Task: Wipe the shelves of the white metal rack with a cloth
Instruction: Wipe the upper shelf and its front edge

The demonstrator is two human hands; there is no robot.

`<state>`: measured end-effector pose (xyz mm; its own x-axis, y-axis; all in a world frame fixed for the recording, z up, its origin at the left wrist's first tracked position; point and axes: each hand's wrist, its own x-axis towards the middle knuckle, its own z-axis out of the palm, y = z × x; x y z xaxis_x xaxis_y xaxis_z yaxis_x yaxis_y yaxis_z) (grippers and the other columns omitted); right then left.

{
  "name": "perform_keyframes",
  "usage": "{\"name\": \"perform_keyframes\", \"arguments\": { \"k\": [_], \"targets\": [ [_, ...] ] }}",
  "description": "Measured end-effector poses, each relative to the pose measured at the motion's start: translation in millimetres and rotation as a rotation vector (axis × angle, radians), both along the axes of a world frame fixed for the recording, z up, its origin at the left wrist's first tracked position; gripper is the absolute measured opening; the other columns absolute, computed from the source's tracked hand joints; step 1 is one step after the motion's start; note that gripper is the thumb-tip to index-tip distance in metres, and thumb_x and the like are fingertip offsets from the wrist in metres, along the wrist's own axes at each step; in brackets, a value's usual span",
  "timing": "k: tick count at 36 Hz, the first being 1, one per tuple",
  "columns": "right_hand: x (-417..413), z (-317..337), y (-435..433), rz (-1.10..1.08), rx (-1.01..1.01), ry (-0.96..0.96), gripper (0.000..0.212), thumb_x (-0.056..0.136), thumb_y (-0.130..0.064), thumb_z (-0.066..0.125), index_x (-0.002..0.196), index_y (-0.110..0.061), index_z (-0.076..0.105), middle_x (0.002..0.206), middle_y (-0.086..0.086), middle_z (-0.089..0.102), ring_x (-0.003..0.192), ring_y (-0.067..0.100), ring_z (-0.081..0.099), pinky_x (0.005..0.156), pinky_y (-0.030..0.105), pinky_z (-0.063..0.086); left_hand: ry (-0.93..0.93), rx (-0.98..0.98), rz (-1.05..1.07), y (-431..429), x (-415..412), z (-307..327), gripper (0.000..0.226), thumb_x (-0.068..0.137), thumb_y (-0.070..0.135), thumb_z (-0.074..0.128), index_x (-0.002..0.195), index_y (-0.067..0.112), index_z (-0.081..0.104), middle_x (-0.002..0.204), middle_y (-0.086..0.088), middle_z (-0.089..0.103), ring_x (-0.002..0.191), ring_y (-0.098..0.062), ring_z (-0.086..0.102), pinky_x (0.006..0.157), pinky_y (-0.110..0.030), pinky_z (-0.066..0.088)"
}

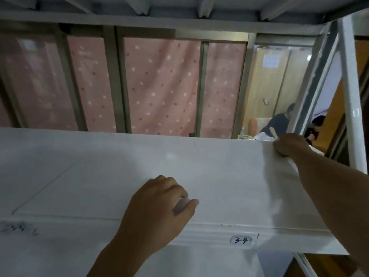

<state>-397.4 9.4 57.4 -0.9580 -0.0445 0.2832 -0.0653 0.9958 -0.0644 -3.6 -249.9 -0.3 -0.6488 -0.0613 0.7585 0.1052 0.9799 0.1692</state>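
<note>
The wide white metal shelf [219, 172] fills the view. The left hand [157, 212] rests at its front edge, the right hand [291, 145] at its far right corner, fingers closed on a crumpled white cloth [264, 136]; the left fingers curl round a small pale object [180, 205].

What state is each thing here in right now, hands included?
shelf: level, scribbled marks on its front edge.
cloth: bunched at the shelf's far right corner.
right hand: grips the cloth.
left hand: curled on the shelf, holds a small pale object.
curtain: drawn shut behind the rack.
</note>
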Motion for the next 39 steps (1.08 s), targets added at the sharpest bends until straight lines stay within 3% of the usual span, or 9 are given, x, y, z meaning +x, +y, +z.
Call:
{"name": "perform_keyframes", "arguments": {
  "k": [3, 7, 12, 15, 20, 26, 29, 33, 39],
  "targets": [
    [-7.5, 2.4, -18.3, 0.025, 0.033, -0.045, 0.042, 0.097, -0.022, 0.047, 0.135, -0.005, 0.054, 0.137, 0.019, 0.055, 0.122, 0.035, 0.055, 0.101, 0.041, 0.046, 0.038, -0.010, 0.032, -14.7, 6.7, -0.7, 0.036, 0.091, 0.055, 0.058, 0.070, 0.028, 0.068, 0.074, 0.017, 0.062, 0.071, -0.006, 0.060, 0.063, -0.021, 0.050],
    [-35.0, -6.9, -56.6, 0.068, -0.002, -0.083, 0.059, 0.095, -0.038, 0.033, 0.141, -0.004, 0.045, 0.143, 0.020, 0.047, 0.129, 0.039, 0.048, 0.107, 0.048, 0.040, 0.107, -0.057, 0.077, -32.2, 17.6, -3.3, 0.036, 0.091, 0.048, 0.063, 0.065, 0.024, 0.067, 0.069, 0.014, 0.061, 0.064, -0.009, 0.059, 0.054, -0.024, 0.049],
    [31.4, 4.0, -143.6, 0.277, 0.111, -0.090, 0.049, 0.104, -0.033, 0.032, 0.140, -0.004, 0.044, 0.142, 0.023, 0.047, 0.131, 0.040, 0.046, 0.112, 0.049, 0.030, 0.202, -0.142, 0.108, -60.2, 35.9, -10.0, 0.037, 0.093, 0.035, 0.070, 0.061, 0.019, 0.063, 0.063, 0.008, 0.058, 0.057, -0.014, 0.053, 0.053, -0.025, 0.043],
    [49.8, 2.4, -198.0, 0.370, 0.085, -0.088, 0.050, 0.102, -0.045, 0.033, 0.137, -0.009, 0.041, 0.138, 0.025, 0.052, 0.123, 0.043, 0.052, 0.104, 0.051, 0.041, 0.249, -0.161, 0.136, -75.3, 49.5, -12.3, 0.040, 0.094, 0.032, 0.070, 0.058, 0.017, 0.059, 0.061, 0.006, 0.054, 0.055, -0.014, 0.049, 0.055, -0.023, 0.037],
    [88.1, 0.5, -282.4, 0.537, 0.089, -0.089, 0.057, 0.103, -0.046, 0.033, 0.144, -0.007, 0.036, 0.142, 0.026, 0.048, 0.126, 0.043, 0.049, 0.102, 0.046, 0.041, 0.292, -0.180, 0.101, -98.3, 70.0, -15.1, 0.039, 0.097, 0.027, 0.071, 0.061, 0.016, 0.059, 0.063, 0.005, 0.053, 0.060, -0.010, 0.039, 0.056, -0.025, 0.040],
    [133.2, -2.8, -373.9, 0.798, 0.073, -0.043, 0.055, 0.102, -0.050, 0.029, 0.136, -0.007, 0.038, 0.127, 0.029, 0.058, 0.114, 0.044, 0.057, 0.092, 0.045, 0.044, 0.277, -0.147, 0.113, -126.5, 97.2, -22.0, 0.033, 0.098, 0.030, 0.068, 0.068, 0.018, 0.069, 0.072, 0.007, 0.062, 0.065, -0.012, 0.055, 0.063, -0.027, 0.048],
    [150.6, -3.1, -409.6, 0.922, 0.123, -0.061, 0.048, 0.102, -0.049, 0.033, 0.131, -0.011, 0.040, 0.127, 0.026, 0.058, 0.111, 0.042, 0.058, 0.084, 0.041, 0.041, 0.260, -0.138, 0.096, -135.0, 112.2, -25.5, 0.022, 0.095, 0.027, 0.071, 0.075, 0.018, 0.075, 0.079, 0.005, 0.068, 0.071, -0.015, 0.064, 0.066, -0.032, 0.053],
    [176.8, -1.4, -438.9, 1.072, 0.224, -0.086, 0.042, 0.103, -0.047, 0.032, 0.128, -0.013, 0.041, 0.120, 0.021, 0.062, 0.098, 0.034, 0.059, 0.075, 0.032, 0.034, 0.211, -0.105, 0.104, -147.2, 131.5, -29.0, 0.016, 0.094, 0.026, 0.072, 0.081, 0.019, 0.078, 0.087, 0.007, 0.071, 0.080, -0.013, 0.067, 0.073, -0.029, 0.054],
    [241.3, -4.4, -432.7, 1.322, 0.221, -0.053, 0.024, 0.104, -0.044, 0.036, 0.103, -0.020, 0.035, 0.079, 0.002, 0.057, 0.070, 0.024, 0.057, 0.063, 0.033, 0.038, 0.181, -0.120, 0.096, -166.1, 147.5, -29.0, 0.007, 0.088, 0.014, 0.077, 0.081, 0.015, 0.075, 0.086, 0.004, 0.069, 0.081, -0.016, 0.064, 0.073, -0.030, 0.054]
  ]
}}
